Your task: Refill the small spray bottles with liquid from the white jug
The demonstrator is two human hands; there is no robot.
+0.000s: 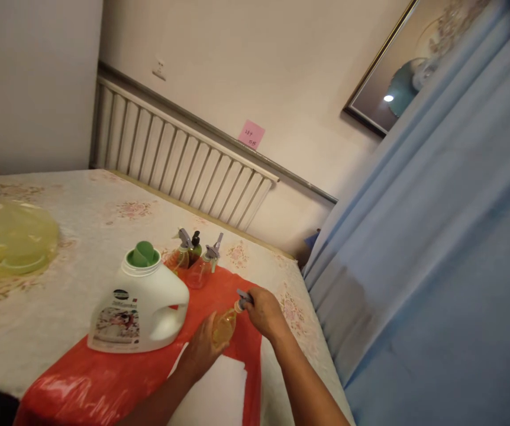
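Your left hand [202,349] comes in from below, forearm angled up and to the right, palm cupped around the belly of a small amber bottle [223,326]. The fingers wrap its lower side, so it is held, tilted with its neck pointing up and to the right. Your right hand [264,310] reaches in from the lower right, wrist bent, fingers closed down on the bottle's grey pump top [242,296]. Both hands are gripping that one bottle, body and top, and it sits just above the red plastic sheet [148,367] spread over the bed [37,307].

Just left of your hands stands a big white detergent jug [142,313] with a green cap [142,254], upright on the red sheet, handle toward you. Its front label carries a dark round logo and a flowery picture, but the lettering is too small to read. Behind the jug, near the sheet's far edge, three more small bottles [195,263] cluster together, two with grey spray tops and a darker one with a black pump. A white sheet [219,396] lies beneath your forearms. Far left, something yellow and see-through [10,242] rests on the bedcover.

On the wall above the radiator [179,160], a pink sticky note [251,134] bears handwritten figures, not legible. Blue curtain [436,254] fills the right.
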